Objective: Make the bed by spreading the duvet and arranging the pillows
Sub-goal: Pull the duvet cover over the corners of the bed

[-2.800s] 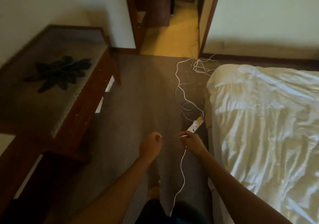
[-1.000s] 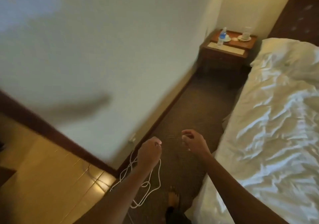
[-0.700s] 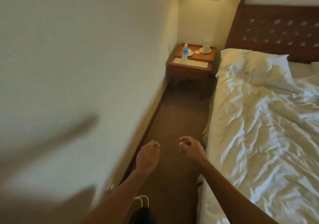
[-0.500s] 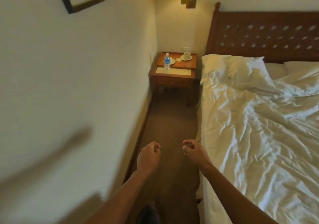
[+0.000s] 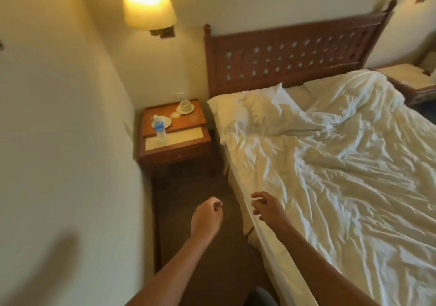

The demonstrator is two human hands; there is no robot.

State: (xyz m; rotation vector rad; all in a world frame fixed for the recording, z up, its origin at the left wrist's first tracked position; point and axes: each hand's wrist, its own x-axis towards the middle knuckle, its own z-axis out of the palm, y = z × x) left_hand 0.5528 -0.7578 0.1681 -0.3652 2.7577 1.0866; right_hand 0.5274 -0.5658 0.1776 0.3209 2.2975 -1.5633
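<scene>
A white duvet [image 5: 342, 176] lies rumpled and creased over the whole bed, reaching the mattress's left edge. At the head, a white pillow [image 5: 254, 107] lies partly under the duvet's top fold, in front of the dark wooden headboard [image 5: 283, 58]. My left hand [image 5: 207, 216] hovers over the carpet aisle beside the bed, its fingers curled in with nothing visible in them. My right hand [image 5: 266, 209] hangs just above the bed's left edge with loosely bent, spread fingers, holding nothing.
A wooden nightstand [image 5: 174, 147] stands in the corner with a water bottle [image 5: 159, 126] and a cup on a saucer [image 5: 185, 105]. A lit wall lamp [image 5: 147, 1] hangs above it. The wall runs close along the narrow brown carpet aisle [image 5: 195, 187]. A second nightstand [image 5: 405, 79] stands far right.
The view has swung from the doorway and foot of the bed round to its head. The white cable my hands held is out of view. My right hand's fingers have loosened.
</scene>
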